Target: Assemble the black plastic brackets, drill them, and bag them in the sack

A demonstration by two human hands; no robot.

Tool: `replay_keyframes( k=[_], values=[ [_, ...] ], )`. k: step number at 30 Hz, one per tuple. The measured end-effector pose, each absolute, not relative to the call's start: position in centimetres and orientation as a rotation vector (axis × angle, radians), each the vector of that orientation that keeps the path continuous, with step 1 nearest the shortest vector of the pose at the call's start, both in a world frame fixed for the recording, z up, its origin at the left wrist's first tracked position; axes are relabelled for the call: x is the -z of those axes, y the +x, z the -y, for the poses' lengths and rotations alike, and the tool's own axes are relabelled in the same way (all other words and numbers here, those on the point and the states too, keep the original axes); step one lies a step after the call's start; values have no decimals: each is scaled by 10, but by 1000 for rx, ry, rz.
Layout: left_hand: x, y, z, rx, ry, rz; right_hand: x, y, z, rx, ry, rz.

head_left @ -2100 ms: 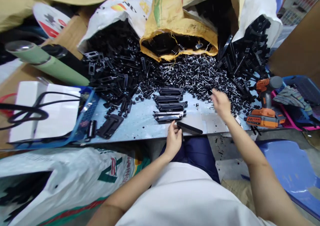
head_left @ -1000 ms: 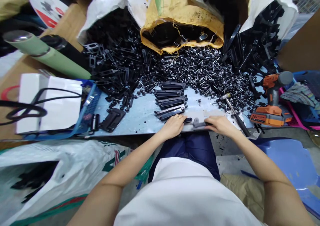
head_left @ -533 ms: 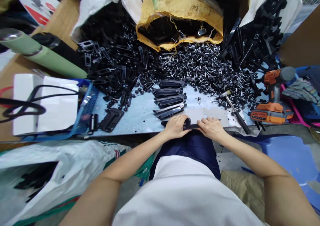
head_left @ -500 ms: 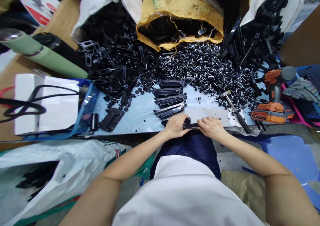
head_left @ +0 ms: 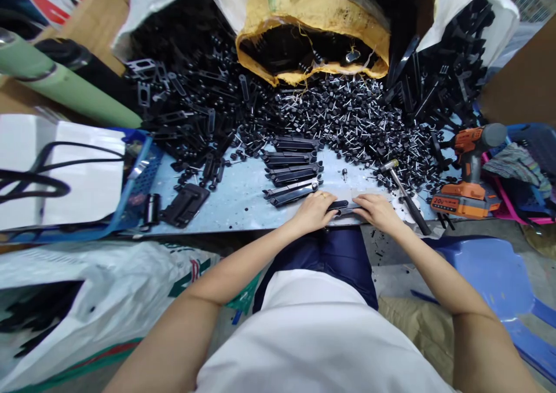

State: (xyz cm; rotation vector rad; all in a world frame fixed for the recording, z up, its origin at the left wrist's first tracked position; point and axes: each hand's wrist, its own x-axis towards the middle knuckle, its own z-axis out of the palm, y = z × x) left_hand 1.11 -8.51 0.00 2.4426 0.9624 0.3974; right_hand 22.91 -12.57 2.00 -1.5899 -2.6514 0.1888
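Note:
At the front edge of the blue-topped table, a long black plastic part spans the gap between my hands. My left hand is closed around its left end, and my right hand grips its right end, the fingers covering that tip. Several similar long black parts lie in a stacked row just beyond my left hand. A single small knobbed screw stands by itself past the held part. To the right of my right hand lies a hammer with a black handle.
Beyond the hands is a large heap of black-headed screws, with black plastic pieces to its left. A yellow sack opens at the back. An orange cordless drill stands right; a blue basket and a black block are left.
The held part and both hands have shifted slightly right, and its orientation has turned so that more of its length shows between them. The whole view has drifted a little.

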Motion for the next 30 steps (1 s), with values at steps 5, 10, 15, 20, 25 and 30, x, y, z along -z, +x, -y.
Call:
replay_keyframes(
  k=[5,10,15,20,25,30],
  values=[
    [11,-13,90,-440,2431,-1002,-33,211,101,-458,-1422,2780],
    [23,-16,93,-617,2380,-1066,-65,193,72,-642,-1419,3111],
    [31,-18,94,-720,2303,-1047,-81,173,62,-495,-1406,3383],
    [31,-21,98,-765,2250,-1100,-80,160,73,-397,-1386,3412],
    [31,-33,106,-846,2128,-1242,-66,163,93,-306,-1578,3257],
    [34,-41,105,-870,2070,-1234,-36,176,112,-322,-1843,2731]
  ],
)
